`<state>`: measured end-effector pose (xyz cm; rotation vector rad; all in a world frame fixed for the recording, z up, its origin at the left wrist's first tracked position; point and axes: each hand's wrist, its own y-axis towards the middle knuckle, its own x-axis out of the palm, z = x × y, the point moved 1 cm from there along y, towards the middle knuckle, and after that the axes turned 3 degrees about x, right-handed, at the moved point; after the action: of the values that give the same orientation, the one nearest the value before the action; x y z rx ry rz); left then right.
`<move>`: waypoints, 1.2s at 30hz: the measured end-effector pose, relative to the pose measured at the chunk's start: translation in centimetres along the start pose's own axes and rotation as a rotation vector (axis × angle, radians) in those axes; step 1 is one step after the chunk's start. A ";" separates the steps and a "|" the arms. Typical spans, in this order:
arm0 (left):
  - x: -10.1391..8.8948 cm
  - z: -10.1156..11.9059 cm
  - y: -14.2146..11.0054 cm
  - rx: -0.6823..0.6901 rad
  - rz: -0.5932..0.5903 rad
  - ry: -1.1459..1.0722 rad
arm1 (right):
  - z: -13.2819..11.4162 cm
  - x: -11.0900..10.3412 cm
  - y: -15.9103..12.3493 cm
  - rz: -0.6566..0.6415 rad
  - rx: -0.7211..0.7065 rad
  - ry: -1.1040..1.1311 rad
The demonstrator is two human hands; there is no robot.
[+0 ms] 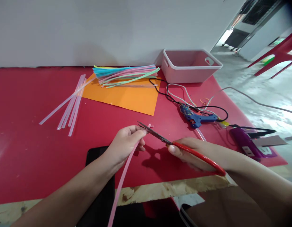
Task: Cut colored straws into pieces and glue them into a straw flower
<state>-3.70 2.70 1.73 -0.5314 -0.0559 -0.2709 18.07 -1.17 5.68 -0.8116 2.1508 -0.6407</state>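
Observation:
My left hand [127, 142] is closed in a pinch on a long pink straw [122, 181], which runs from my fingertips down toward the lower edge of the view. Red-handled scissors [183, 148] are gripped in my right hand [195, 154]. Their blades point left and meet the straw's tip just past my left fingers. Both hands hover above the front part of the red table cover [30, 142].
A bundle of coloured straws [125, 74] lies on an orange sheet [127, 94] at the back. Clear glue sticks [71, 102] lie to the left. A white bin [189, 64] stands at the back right. A blue glue gun [196, 118], cables and a purple power strip [251, 143] sit right. A black phone [98, 154] lies under my left wrist.

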 end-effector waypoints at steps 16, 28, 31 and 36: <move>1.3 0.4 -0.6 0.012 -0.073 0.016 | -0.6 0.5 -2.0 -0.045 0.041 0.060; 1.1 0.1 -0.3 0.009 -0.077 -0.059 | 0.2 1.2 -1.9 -0.012 0.033 0.078; 1.1 0.1 -0.3 0.018 -0.075 -0.077 | 0.5 1.4 -1.6 -0.032 0.067 0.124; 1.0 0.1 -0.2 0.039 -0.090 -0.142 | 1.4 1.2 -1.6 0.022 -0.014 0.112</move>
<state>-2.79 2.30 2.06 -0.5095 -0.2228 -0.3191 19.12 -3.38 5.34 -0.7745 2.2645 -0.6752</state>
